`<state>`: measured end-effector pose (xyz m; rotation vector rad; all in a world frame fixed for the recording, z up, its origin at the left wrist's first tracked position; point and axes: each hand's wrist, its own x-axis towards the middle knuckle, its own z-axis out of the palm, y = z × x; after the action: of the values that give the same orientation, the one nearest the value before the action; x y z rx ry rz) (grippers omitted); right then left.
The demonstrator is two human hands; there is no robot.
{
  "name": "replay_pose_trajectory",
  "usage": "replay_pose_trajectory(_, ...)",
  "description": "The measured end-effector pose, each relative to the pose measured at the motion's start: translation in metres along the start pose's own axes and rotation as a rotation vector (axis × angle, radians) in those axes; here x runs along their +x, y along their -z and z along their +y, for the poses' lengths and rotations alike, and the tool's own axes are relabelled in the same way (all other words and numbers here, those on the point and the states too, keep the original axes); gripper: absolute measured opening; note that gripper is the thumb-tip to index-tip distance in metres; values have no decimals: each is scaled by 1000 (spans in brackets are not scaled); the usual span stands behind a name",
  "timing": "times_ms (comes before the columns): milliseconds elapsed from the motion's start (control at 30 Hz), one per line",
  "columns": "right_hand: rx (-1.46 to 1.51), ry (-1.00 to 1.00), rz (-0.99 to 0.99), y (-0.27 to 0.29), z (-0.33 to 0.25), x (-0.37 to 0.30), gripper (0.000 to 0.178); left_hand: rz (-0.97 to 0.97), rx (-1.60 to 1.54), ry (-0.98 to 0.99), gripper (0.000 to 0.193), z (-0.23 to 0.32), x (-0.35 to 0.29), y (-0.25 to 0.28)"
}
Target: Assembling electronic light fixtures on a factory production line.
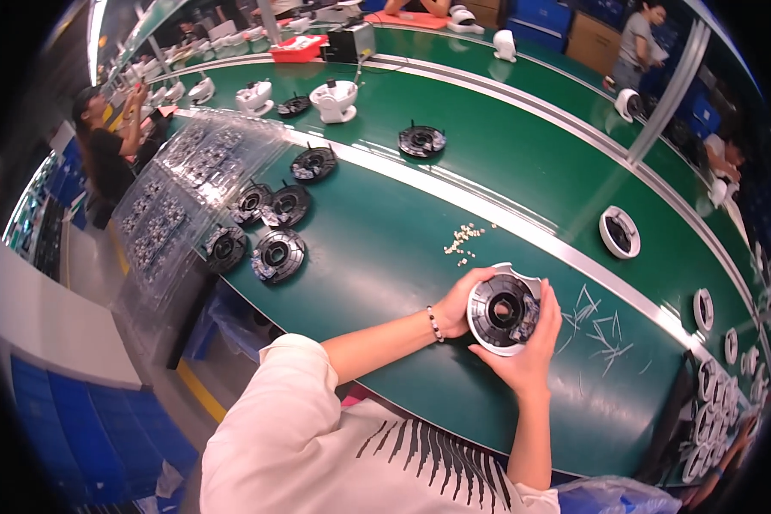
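Between both hands, over the green worktable, I hold a round white plastic housing (477,343) with a black disc-shaped part (491,321) seated inside its rim. The disc has a hole in its middle and small wiring or circuit parts on its right side. My left hand (456,304) grips the housing's left edge; a beaded bracelet is on that wrist. My right hand (535,347) wraps round the right and lower edge, thumb toward the bottom. Some fingers of both hands are hidden behind the housing.
Several black disc assemblies (279,255) lie to my left beside clear plastic trays (158,206) of small parts. Small pale pieces (464,238) are scattered ahead, thin white strips (608,343) to the right. Beyond a metal rail, a green conveyor (505,163) carries white housings (618,232). Other people work around it.
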<state>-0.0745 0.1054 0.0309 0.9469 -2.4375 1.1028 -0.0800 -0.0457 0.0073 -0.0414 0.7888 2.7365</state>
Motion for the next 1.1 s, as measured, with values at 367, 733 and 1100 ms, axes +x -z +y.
replay_pose_trajectory(367, -151, 27, 253, 20, 14, -2, 103, 278, 209, -130, 37, 34, 171, 23)
replay_pose_trajectory(733, -215, -59, 145, 17, 13, -5, 95, 809, 1246, -655, 52, 77, 251, 66)
replay_pose_trajectory(1100, -261, -48, 78, 10, 1, -7, 82, 982, 2248, -229, 35, 156, 145, 115)
